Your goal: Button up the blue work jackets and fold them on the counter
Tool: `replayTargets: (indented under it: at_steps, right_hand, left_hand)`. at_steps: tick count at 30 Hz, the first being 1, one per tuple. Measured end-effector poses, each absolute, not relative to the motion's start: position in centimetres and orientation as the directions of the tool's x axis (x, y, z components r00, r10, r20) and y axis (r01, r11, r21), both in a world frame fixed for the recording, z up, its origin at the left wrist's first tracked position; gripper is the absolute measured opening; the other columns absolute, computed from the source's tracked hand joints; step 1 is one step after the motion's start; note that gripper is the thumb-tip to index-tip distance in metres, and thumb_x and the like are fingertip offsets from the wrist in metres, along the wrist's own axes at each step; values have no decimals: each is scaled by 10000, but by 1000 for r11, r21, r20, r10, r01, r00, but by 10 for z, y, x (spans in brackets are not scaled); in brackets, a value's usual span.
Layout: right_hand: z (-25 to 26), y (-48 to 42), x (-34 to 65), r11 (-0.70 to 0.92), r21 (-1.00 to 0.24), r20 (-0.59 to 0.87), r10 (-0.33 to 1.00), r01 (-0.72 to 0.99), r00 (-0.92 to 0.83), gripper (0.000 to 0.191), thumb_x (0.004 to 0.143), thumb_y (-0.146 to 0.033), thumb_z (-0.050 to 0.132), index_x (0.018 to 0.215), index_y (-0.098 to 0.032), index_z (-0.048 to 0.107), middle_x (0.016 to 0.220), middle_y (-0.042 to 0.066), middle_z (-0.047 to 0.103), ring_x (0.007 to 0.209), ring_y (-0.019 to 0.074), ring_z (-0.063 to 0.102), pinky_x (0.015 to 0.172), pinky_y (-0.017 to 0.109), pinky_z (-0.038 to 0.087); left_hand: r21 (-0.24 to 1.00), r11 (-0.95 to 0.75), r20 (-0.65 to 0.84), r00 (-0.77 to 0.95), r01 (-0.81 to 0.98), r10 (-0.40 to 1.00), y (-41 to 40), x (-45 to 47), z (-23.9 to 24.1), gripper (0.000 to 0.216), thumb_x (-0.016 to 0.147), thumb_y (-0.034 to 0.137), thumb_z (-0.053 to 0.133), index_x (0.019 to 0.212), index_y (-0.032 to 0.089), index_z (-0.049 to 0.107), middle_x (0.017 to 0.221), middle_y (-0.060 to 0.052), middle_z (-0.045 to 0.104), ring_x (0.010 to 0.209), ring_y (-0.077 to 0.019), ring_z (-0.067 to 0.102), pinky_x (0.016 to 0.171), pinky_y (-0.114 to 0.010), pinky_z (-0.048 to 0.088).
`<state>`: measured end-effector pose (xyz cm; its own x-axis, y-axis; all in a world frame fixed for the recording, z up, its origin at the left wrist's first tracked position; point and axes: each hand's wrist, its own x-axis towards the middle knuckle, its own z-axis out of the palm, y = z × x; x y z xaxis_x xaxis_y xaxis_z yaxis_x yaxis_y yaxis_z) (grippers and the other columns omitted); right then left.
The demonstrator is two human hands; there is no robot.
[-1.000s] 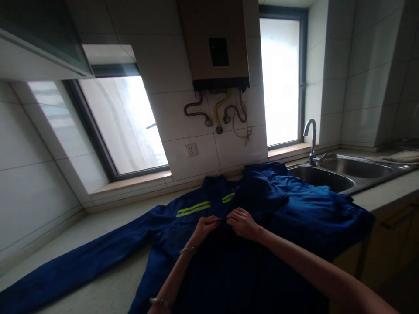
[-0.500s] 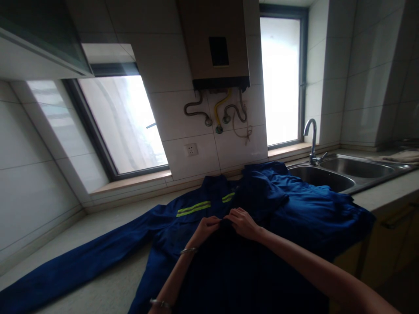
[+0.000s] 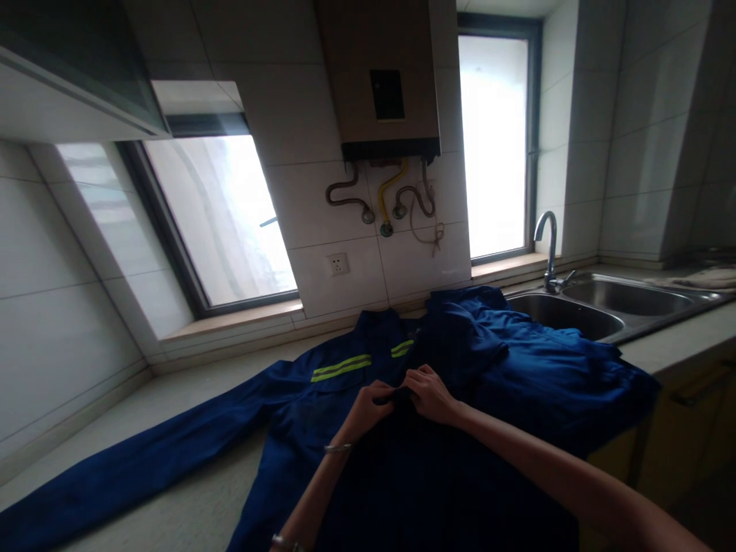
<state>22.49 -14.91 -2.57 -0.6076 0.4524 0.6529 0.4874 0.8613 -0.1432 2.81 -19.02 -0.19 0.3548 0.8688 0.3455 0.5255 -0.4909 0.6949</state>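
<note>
A dark blue work jacket (image 3: pixel 322 418) with yellow-green reflective stripes lies spread over the counter, one sleeve stretched out to the left. At the middle of its front, my left hand (image 3: pixel 369 406) pinches the cloth between thumb and fingers. Close beside it, my right hand (image 3: pixel 428 392) grips the same front edge with curled fingers. The fabric between the two hands is bunched, and any fastener there is too dark to make out. More blue clothing (image 3: pixel 540 360) is heaped to the right, partly against the jacket.
The countertop (image 3: pixel 189 491) runs along a tiled wall. At the right is a steel double sink (image 3: pixel 626 295) with a tap (image 3: pixel 550 249). A water heater (image 3: pixel 382 84) with pipes hangs above, and a wall cabinet (image 3: pixel 74 92) juts out upper left.
My left hand has shifted slightly right and turned, its thumb and fingers now more bent around the cloth. My right hand has moved a little to the right.
</note>
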Motion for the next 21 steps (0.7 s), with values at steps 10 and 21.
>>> replayTargets:
  at_steps: [10,21]
  right_hand:
    - [-29,-148,223,838,-146,652,481,526,-586,143,747,-102,493,850,-188,540,851,34,589,761,153,522,823,328,310]
    - [-27,-147,223,849,-221,660,492,479,-568,211,756,-80,512,908,-209,583,892,27,610,829,159,553,818,317,354]
  left_hand:
    - [575,-541,410,356,614,840,-187,32,-6,132,721,297,647,753,183,704,727,-13,647,765,-165,564,699,-250,416]
    - [557,-519,466,273,648,841,-185,37,-13,142,739,159,549,702,184,684,691,-6,643,710,-148,577,658,-238,427]
